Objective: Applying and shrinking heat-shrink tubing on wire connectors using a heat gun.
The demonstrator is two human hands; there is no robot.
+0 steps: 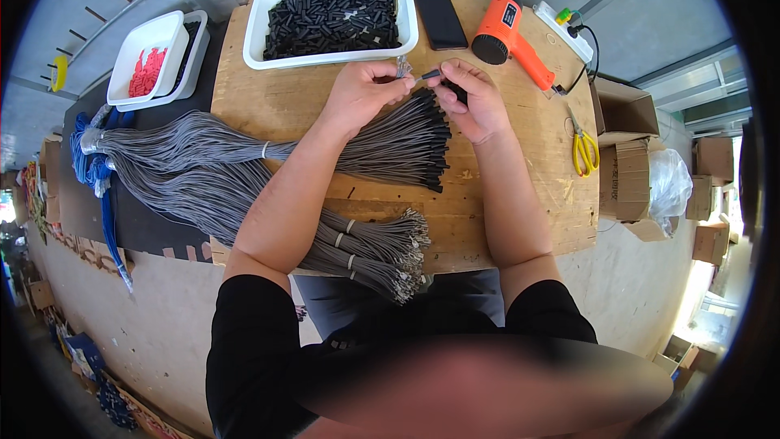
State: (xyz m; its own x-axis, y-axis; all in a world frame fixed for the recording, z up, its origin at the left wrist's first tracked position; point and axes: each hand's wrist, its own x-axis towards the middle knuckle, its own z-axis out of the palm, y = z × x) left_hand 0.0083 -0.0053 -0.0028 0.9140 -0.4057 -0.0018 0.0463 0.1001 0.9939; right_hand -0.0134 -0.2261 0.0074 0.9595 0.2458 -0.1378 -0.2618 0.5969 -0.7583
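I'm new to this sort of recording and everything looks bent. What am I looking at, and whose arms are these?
It's one view from a fisheye camera worn on the head, looking down; the lens bends straight edges. No robot here: the bare forearms are the wearer's own. The wooden table bears grey cables, a white tub of black pieces, a phone, an orange heat gun and a yellow-handled tool. The left hand pinches something small and pale, too tiny to name; the right hand holds a black sleeve.

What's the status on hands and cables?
Left hand pinching pale connector; right hand gripping black sleeve. Grey cable bundles under left forearm. Heat gun clear of both hands.
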